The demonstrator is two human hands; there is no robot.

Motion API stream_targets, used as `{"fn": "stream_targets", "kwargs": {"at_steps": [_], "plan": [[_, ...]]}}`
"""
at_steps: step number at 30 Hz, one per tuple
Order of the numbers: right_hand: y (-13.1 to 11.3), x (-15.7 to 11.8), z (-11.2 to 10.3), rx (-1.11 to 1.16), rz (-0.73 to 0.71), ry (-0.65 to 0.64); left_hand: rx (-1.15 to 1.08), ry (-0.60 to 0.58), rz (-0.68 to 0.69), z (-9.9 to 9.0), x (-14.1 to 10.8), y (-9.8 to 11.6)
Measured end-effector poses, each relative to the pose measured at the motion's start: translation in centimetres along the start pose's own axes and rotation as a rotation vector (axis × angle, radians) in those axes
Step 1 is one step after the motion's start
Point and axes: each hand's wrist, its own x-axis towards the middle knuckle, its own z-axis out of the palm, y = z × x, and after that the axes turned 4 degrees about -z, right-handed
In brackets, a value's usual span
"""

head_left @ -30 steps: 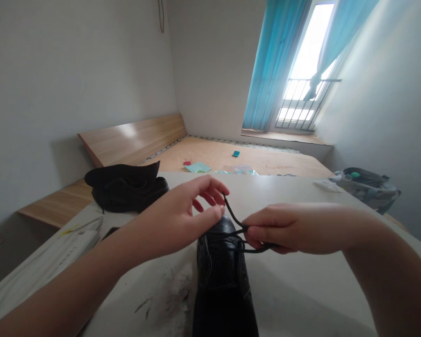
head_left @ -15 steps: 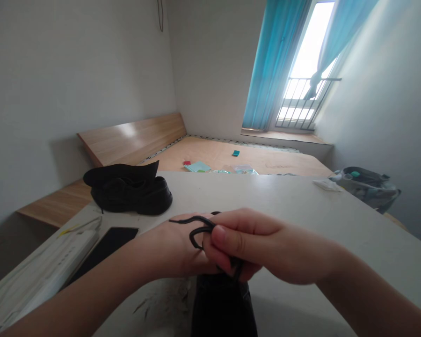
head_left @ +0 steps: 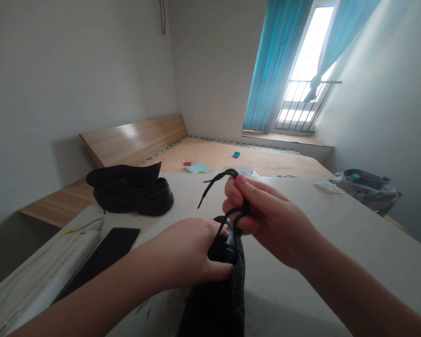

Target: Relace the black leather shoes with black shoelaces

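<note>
One black leather shoe point(head_left: 215, 304) rests on the near part of the white table point(head_left: 323, 234), between the two hands. The left hand point(head_left: 182, 252) is clenched around the top of the shoe, with its fingers pressing on the leather. The right hand point(head_left: 266, 213) is above the shoe, and its thumb and fingers are pinching a black lace point(head_left: 219, 177) tight. This lace comes up from the shoe, and its loose end hangs out to the left of the right hand. On the far left part of the table lies a second black shoe point(head_left: 133, 194). Nearer, at the left edge of the table, is a black smartphone point(head_left: 114, 252).
</note>
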Motion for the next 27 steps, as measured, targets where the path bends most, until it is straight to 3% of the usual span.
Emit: {"fn": "stream_targets", "kwargs": {"at_steps": [3,7,13,16,19,22,25,27], "plan": [[-0.4,0.5,-1.0,-0.158,-0.058,0.161,-0.013,0.035,-0.019,-1.2,-0.1,-0.3],[-0.6,0.7,-1.9,-0.151,-0.013,0.182,-0.104,0.258,-0.067,-2.7,-0.6,-0.1],[-0.5,1.0,-1.9,-0.040,0.127,0.174,-0.215,0.166,0.104,-1.7,-0.3,0.8],[-0.6,1.5,-2.5,-0.247,0.125,0.215,-0.405,0.194,0.157,-1.4,0.3,0.5],[-1.1,2.0,-4.1,-0.496,0.003,0.341,-0.569,0.323,0.072,-1.5,0.8,-0.1],[-2.0,2.3,-6.4,-0.356,-0.056,0.441,-0.905,0.383,-0.042,-1.8,1.3,-0.4],[-3.3,2.3,-8.8,-0.149,-0.121,0.495,-1.280,0.291,-0.016,-2.8,1.4,-0.6],[-4.1,2.0,-10.0,-0.167,-0.192,0.553,-1.364,0.310,-0.008,-4.0,1.1,-0.8]]}}
